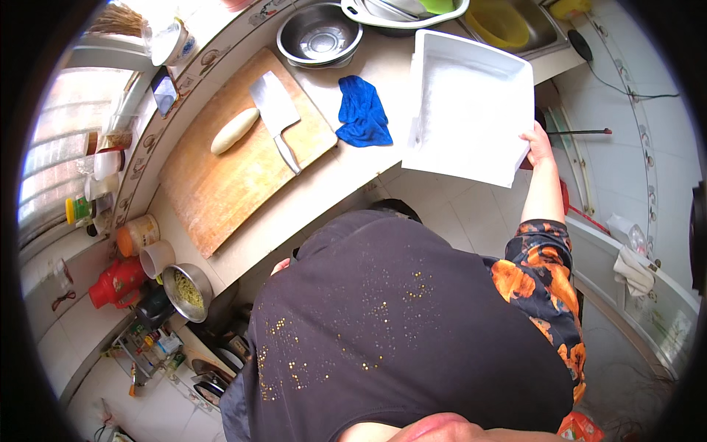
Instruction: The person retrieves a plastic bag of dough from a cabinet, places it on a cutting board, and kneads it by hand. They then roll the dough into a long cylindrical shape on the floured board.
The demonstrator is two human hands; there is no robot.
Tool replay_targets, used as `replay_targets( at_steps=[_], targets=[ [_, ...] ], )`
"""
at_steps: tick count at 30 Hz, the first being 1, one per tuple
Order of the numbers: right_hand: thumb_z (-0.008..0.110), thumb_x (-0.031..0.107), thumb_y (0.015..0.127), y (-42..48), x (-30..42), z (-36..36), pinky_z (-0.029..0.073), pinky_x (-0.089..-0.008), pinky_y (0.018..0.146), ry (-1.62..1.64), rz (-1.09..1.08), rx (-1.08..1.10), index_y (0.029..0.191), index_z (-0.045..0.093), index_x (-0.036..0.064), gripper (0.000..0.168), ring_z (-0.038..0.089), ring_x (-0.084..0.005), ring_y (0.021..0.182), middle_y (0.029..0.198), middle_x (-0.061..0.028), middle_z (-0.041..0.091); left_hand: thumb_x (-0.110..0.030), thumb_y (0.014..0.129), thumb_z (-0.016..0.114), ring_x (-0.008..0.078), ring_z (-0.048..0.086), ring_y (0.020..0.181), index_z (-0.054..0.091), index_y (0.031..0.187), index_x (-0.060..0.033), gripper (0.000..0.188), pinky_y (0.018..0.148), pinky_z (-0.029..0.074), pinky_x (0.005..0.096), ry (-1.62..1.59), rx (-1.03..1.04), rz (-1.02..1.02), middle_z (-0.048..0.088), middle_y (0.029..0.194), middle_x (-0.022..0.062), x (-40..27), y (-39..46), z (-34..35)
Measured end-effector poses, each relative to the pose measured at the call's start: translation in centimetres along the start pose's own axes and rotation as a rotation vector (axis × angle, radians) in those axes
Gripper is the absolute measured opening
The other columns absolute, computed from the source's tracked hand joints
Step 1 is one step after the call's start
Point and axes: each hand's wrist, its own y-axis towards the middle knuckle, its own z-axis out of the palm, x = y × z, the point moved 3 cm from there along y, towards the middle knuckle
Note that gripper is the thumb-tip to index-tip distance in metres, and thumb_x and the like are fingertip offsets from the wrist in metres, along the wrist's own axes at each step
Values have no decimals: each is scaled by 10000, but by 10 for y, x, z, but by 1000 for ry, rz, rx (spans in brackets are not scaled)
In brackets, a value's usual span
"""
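My right hand (537,145) grips the side of a white rectangular plastic bin (469,108), tilted at the counter's front edge. Its inside is bare. Only a bit of my left hand (280,266) shows beside my dark top; the rest is hidden behind my body. On the counter lies a wooden cutting board (237,193) bearing a smooth, pale roll of dough (235,131). Beside the dough rests a cleaver (275,105) with a metal handle, its blade towards the wall. A crumpled blue cloth (363,113) lies between the board and the bin.
Steel bowls (320,36) and a white basin (409,22) stand at the back, near a sink holding a yellow basin (500,25). At left are a steel bowl of chopped greenish food (189,293), a red thermos (113,284) and a phone (164,91) by the window.
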Motion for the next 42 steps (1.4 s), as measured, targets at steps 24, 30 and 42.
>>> replay_targets(
  at_steps=[24,30,42],
  targets=[
    [603,13,708,-15,14,85,479,-309,878,-109,-98,104,1181,581,-18,474,603,-187,970,1050,-75,629,-156,967,621,137,642,1015,552,1310,-2,382,814,503,229,108,170,-11,671,1119,78,-112,-63,47],
    [582,-10,728,-79,2,16,463,-357,961,38,-108,-58,1253,537,-33,527,593,-243,1085,1152,-108,622,-168,957,623,164,616,1073,547,1316,-12,399,942,486,306,535,445,413,633,1208,87,-248,-70,170],
    [510,-41,728,-128,-20,-159,454,-403,1011,446,-205,-339,1298,490,-43,571,572,-284,1145,1215,-149,587,-221,775,732,323,544,1036,659,874,-75,190,871,439,505,1610,-294,1442,595,962,108,-324,-38,545]
  ],
)
